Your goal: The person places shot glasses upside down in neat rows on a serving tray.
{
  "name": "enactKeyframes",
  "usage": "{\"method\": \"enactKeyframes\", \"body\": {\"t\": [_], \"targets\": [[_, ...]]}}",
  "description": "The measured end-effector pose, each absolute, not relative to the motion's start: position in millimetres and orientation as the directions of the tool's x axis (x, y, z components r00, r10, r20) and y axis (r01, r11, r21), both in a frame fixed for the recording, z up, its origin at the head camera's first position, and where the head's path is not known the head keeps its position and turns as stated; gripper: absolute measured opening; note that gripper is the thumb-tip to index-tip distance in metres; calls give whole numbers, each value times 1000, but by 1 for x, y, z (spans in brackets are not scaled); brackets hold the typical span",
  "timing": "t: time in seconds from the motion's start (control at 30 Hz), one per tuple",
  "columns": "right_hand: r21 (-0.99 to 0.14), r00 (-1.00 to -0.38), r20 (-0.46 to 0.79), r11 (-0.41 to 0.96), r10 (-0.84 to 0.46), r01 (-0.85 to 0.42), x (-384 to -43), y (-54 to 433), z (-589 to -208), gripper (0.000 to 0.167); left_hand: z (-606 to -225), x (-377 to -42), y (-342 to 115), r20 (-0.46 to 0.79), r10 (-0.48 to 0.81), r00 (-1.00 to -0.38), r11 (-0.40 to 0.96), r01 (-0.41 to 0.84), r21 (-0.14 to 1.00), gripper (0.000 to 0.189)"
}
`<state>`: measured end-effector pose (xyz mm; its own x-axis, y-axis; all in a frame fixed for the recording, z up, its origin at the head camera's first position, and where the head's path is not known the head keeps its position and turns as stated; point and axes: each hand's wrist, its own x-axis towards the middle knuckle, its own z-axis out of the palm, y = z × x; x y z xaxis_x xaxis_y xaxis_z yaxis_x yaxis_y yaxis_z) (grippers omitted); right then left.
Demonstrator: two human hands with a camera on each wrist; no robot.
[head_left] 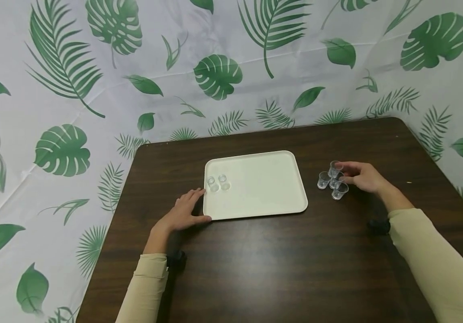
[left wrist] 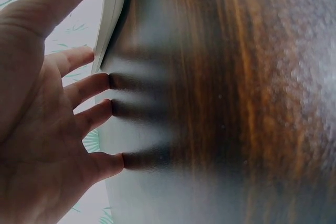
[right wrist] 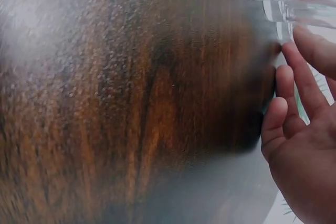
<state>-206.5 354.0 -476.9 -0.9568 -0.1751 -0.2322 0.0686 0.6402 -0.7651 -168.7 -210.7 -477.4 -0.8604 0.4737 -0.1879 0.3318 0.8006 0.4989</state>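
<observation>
My right hand point(head_left: 366, 178) is at a cluster of small clear shot glasses point(head_left: 340, 191) on the table. Its thumb and index finger pinch the farthest shot glass point(head_left: 334, 169), though the index fingertip is hidden in the right wrist view. There, the thumb tip meets a glass point(right wrist: 284, 31), and the other fingers rest low by the tabletop. My left hand point(head_left: 181, 211) lies with fingers spread at the left edge of a cream tray point(head_left: 264, 188), thumb and fingertips touching its rim. On the tray's left part stand two clear shot glasses point(head_left: 224, 182), apparently upside down.
The dark wooden table point(head_left: 276, 269) runs up to a white cloth point(head_left: 255, 85) with green leaf prints, hung behind and at the sides. Between the tray's right edge and the glass cluster lies a narrow strip of tabletop.
</observation>
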Motion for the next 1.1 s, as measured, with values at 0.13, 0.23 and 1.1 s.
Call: {"method": "enactKeyframes", "body": {"t": [0.13,0.23,1.1], "targets": [[-761,-962,-204,648,-181,40,-207,353,-480,54,-479,-168,-212,-183,470,-864,804,333,493,95],[-751,-969,-173,660,-178,13,-207,352,-482,54,-479,-168,-212,-173,472,-864,800,338,495,95],[-717,-998,-50,697,-41,7,-205,348,-495,49,-477,-167,-209,-181,470,-864,795,326,511,96]]}}
